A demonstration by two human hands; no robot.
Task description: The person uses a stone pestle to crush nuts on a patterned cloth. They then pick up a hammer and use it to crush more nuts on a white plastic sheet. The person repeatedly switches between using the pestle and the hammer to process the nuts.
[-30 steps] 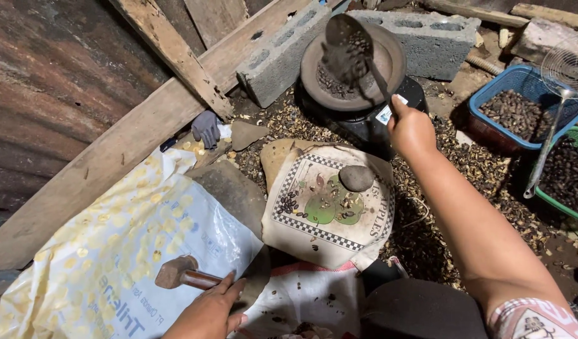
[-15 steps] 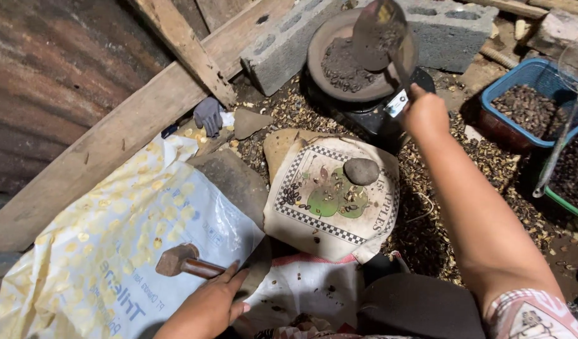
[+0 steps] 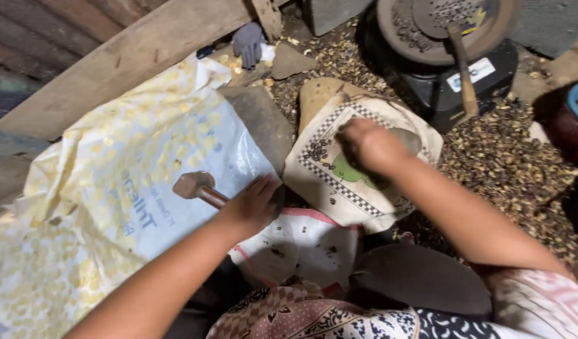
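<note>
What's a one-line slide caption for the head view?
Left hand grips a small hammer over a yellow sack while right hand rests on a checkered-print sack, husks scattered around.

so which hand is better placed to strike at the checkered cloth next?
Probably left: the left hand already grips the hammer. The right hand is occupied on the checkered cloth, beside the stone.

brown wooden mallet lying tilted over yellow sack, handle gripped; grey stone sitting on checkered cloth, mostly covered.

Open sack leftward (stove blocks ahead).
</note>
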